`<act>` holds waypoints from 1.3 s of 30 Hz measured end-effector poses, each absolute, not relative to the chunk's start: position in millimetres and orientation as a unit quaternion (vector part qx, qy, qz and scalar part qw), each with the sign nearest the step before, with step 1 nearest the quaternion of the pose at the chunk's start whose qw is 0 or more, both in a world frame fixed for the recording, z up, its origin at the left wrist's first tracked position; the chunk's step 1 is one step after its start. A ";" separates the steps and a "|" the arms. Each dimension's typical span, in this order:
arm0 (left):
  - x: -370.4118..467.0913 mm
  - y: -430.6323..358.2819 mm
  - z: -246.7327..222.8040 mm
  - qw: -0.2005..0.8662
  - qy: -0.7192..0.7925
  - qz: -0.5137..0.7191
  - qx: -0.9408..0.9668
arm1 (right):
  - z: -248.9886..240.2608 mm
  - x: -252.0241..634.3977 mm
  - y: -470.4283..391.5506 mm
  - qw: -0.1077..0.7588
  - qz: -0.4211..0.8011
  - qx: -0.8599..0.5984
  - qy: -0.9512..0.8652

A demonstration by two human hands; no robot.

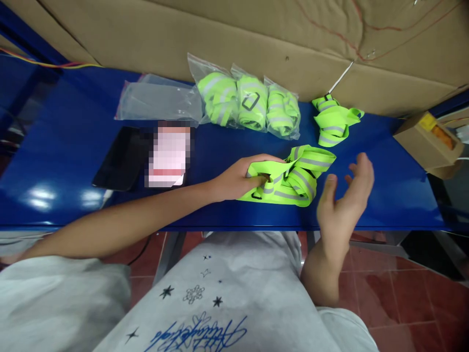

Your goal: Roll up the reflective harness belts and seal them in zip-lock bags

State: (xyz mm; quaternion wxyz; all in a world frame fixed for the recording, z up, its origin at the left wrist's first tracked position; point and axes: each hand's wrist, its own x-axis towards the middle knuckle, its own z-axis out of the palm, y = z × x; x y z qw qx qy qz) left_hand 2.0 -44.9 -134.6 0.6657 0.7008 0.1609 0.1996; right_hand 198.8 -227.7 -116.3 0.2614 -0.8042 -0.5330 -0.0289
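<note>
A bundle of neon yellow-green strap with grey reflective stripes [298, 183] lies near the front edge of the blue table. My left hand [240, 178] has its fingers wrapped round the left end of this bundle, with some fingertips hidden by the strap. To the right of the bundle, my right hand [346, 195] is raised with fingers apart and nothing in it. A second loose strap bundle [333, 122] lies farther back on the right. Three clear bags with rolled straps [252, 102] stand side by side behind my left hand.
Flat clear plastic bags [159, 100] lie at the back left of the table [73, 122]. In front of them are a black phone [119, 159] and a device with a blurred-out screen [170, 154]. An open cardboard box [427, 142] sits at the right, and a cardboard wall [234, 34] rises behind.
</note>
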 end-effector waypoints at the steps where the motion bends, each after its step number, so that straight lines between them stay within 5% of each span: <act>1: 1.7 -45.3 -134.1 0.664 0.163 0.206 0.700 | -112.5 189.4 -223.6 0.268 -0.043 -0.797 -0.539; 6: 1.4 -46.3 -129.2 0.682 0.231 0.276 0.637 | -119.3 184.6 -200.3 0.170 0.009 -0.795 -0.582; 18: 3.8 -36.2 -143.6 0.580 0.301 0.370 0.660 | -145.9 233.7 -217.9 0.444 -0.025 -0.762 -0.471; 26: -11.6 -51.3 -131.1 0.134 0.200 0.412 0.879 | -114.3 198.4 -219.0 0.336 -0.137 -0.748 -0.555; 32: -8.8 -62.1 -131.4 0.004 0.118 0.200 0.973 | -127.1 186.9 -193.5 0.153 -0.058 -0.802 -0.575; 39: -4.3 -54.3 -138.6 0.024 0.150 0.143 0.978 | -136.9 266.5 -211.3 0.281 -0.060 -0.844 -0.452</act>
